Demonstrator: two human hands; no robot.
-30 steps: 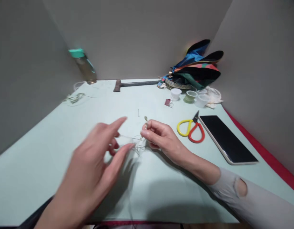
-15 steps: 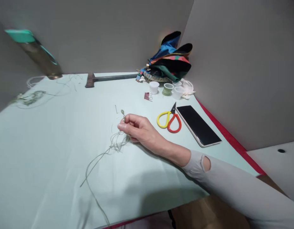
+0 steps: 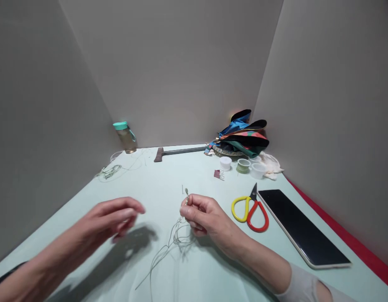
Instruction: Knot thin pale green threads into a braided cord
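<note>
My right hand pinches a small knotted green cord piece between thumb and fingertips; its looped end sticks up above the fingers. Loose thin green cords hang below that hand and trail toward the front of the table. My left hand hovers over the cloth to the left, slightly blurred, fingers apart and holding nothing. A thin pin-like piece lies just behind my right hand. Scissors with yellow and red handles lie to the right, beside a black-screened phone.
Toward the back are a hammer, a bottle with a green lid, a tangle of cord, colourful pouches, small tubs, and a dark red clip. Grey partitions enclose the table.
My left hand has come into view from the left. The camera view has levelled and shifted, so things appear lower and further right. My right hand keeps its pinch on the cord.
</note>
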